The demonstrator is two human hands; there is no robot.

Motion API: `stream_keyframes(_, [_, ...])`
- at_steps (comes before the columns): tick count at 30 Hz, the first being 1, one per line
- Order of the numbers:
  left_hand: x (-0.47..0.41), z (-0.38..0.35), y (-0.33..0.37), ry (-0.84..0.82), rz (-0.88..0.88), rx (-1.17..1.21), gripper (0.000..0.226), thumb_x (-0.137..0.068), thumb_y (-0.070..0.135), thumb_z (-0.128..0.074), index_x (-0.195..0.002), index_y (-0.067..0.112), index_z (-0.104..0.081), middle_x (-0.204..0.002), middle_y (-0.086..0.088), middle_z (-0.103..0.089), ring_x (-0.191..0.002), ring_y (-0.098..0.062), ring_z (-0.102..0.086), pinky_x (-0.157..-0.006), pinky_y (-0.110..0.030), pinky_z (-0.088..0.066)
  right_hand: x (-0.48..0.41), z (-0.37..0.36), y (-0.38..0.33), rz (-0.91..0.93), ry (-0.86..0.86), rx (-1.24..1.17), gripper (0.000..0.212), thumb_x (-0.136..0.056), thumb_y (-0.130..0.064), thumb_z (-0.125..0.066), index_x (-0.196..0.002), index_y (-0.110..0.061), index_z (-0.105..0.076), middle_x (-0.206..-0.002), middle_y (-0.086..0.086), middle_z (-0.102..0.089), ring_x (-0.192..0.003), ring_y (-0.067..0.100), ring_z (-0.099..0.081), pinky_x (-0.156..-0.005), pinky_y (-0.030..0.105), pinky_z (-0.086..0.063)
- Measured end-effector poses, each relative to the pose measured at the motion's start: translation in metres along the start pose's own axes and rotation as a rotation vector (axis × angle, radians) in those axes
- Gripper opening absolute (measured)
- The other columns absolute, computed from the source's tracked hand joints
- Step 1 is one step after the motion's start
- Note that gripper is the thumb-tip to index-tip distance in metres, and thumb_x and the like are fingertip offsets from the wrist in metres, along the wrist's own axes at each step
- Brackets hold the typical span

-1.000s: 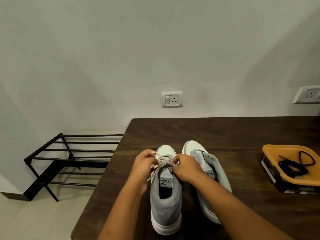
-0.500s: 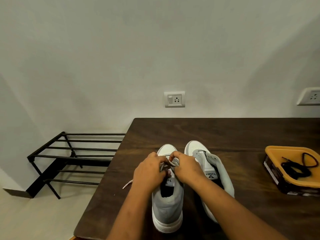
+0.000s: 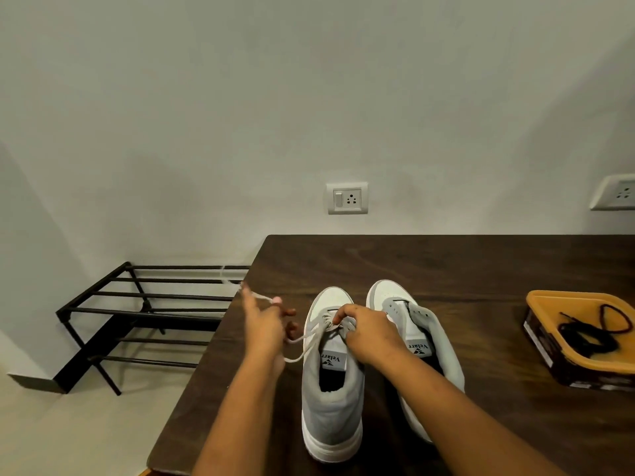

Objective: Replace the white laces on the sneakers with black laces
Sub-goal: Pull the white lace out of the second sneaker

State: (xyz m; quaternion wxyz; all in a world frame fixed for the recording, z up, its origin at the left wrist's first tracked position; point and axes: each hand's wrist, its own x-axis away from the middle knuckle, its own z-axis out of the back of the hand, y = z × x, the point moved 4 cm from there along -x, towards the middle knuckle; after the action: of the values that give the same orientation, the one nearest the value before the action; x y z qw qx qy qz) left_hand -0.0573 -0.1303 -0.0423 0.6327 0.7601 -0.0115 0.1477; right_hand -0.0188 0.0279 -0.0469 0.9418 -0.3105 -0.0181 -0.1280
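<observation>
Dark wooden table, pale wall. White lace pinched out leftward in left hand, its crossings on one sneaker gripped by right hand. Unlacing unfinished; black laces waiting in orange tray.

Two sneakers stand side by side near the counter's front left corner, a tray holding laces at its right edge, a rack left of it.

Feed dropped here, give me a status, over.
Left hand holds white lace out leftward; right hand pinches it at sneaker eyelets. Black laces in tray. Nothing blocking.
</observation>
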Motion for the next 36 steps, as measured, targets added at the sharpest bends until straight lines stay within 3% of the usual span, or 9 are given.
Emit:
stream_keyframes(3, [-0.012,0.021,-0.006,0.055,0.132,-0.019,0.059,-0.099,0.006,-0.039,-0.148,0.032,-0.019,-0.088,-0.013,-0.060,-0.073,-0.023,-0.057,-0.066,-0.037,-0.051,0.001,0.000,-0.003,0.014,-0.024,0.036,0.040,-0.091,-0.006,-0.044,-0.107,-0.037,-0.062,-0.113,0.001,-0.064,-0.097,0.023,-0.061,-0.068,0.024,-0.039])
stream_keyframes(8, [-0.009,0.022,-0.014,-0.116,-0.019,-1.189,0.048,-0.092,0.042,-0.050,-0.136,0.025,-0.045,-0.134,-0.011,-0.049,-0.119,-0.031,-0.051,-0.099,-0.040,-0.044,0.005,-0.003,-0.013,0.068,0.015,0.150,0.043,-0.087,0.000,-0.045,-0.111,-0.034,-0.059,-0.122,0.000,-0.048,-0.102,0.026,-0.057,-0.071,0.030,-0.039])
stream_keyframes(14, [0.017,-0.015,-0.002,-0.328,-0.302,-1.160,0.035,-0.083,0.046,-0.060,-0.117,0.035,-0.059,-0.126,-0.002,-0.038,-0.116,-0.025,-0.048,-0.099,-0.037,-0.043,0.006,-0.003,-0.021,0.166,0.094,0.129,0.013,-0.088,-0.012,-0.052,-0.087,-0.023,-0.056,-0.112,0.001,-0.047,-0.099,0.025,-0.052,-0.073,0.032,-0.041])
stream_keyframes(17, [0.020,-0.017,0.000,-0.335,-0.324,-1.148,0.027,-0.082,0.041,-0.065,-0.109,0.036,-0.062,-0.133,0.002,-0.034,-0.118,-0.022,-0.048,-0.099,-0.036,-0.043,-0.002,-0.002,-0.016,0.136,0.101,0.033,0.023,-0.085,-0.013,-0.054,-0.067,-0.022,-0.044,-0.090,0.001,-0.054,-0.081,0.022,-0.052,-0.068,0.029,-0.039])
stream_keyframes(23, [0.019,-0.009,0.003,-0.234,-0.261,-1.120,0.020,-0.087,0.033,-0.063,-0.106,0.029,-0.067,-0.146,-0.003,-0.026,-0.122,-0.026,-0.049,-0.099,-0.031,-0.037,-0.009,0.004,0.003,-0.192,-0.029,-0.966,0.014,-0.098,-0.021,-0.042,-0.087,-0.022,-0.050,-0.084,0.004,-0.061,-0.072,0.023,-0.058,-0.066,0.036,-0.047])
stream_keyframes(27, [0.020,-0.007,0.004,-0.176,-0.283,-1.133,0.017,-0.088,0.032,-0.061,-0.104,0.027,-0.067,-0.153,-0.002,-0.017,-0.122,-0.027,-0.049,-0.100,-0.033,-0.037,-0.009,0.006,0.006,-0.267,-0.126,-1.164,0.022,-0.099,-0.010,-0.032,-0.097,-0.018,-0.053,-0.084,0.008,-0.059,-0.066,0.026,-0.059,-0.065,0.040,-0.048])
stream_keyframes(29, [0.020,-0.006,0.005,-0.150,-0.298,-1.130,0.017,-0.089,0.031,-0.060,-0.103,0.026,-0.067,-0.154,-0.002,-0.016,-0.119,-0.027,-0.051,-0.099,-0.033,-0.038,-0.010,0.007,0.005,-0.233,-0.138,-1.057,0.030,-0.095,-0.002,-0.031,-0.098,-0.018,-0.057,-0.094,0.010,-0.060,-0.072,0.025,-0.060,-0.065,0.038,-0.049])
stream_keyframes(32, [0.020,-0.004,0.005,-0.141,-0.307,-1.112,0.017,-0.089,0.032,-0.060,-0.103,0.026,-0.068,-0.154,-0.001,-0.017,-0.119,-0.026,-0.051,-0.100,-0.033,-0.037,-0.012,0.015,-0.005,0.084,-0.033,-0.403,0.037,-0.085,0.003,-0.043,-0.103,-0.022,-0.064,-0.115,0.004,-0.059,-0.101,0.019,-0.058,-0.083,0.030,-0.047])
stream_keyframes(36, [0.018,-0.004,0.003,-0.154,-0.309,-1.098,0.018,-0.090,0.030,-0.058,-0.104,0.026,-0.068,-0.153,-0.002,-0.020,-0.123,-0.026,-0.048,-0.099,-0.033,-0.037,-0.002,0.001,-0.027,0.311,-0.017,0.051,0.027,-0.084,-0.022,-0.055,-0.109,-0.023,-0.066,-0.123,-0.002,-0.055,-0.117,0.021,-0.048,-0.100,0.034,-0.042])
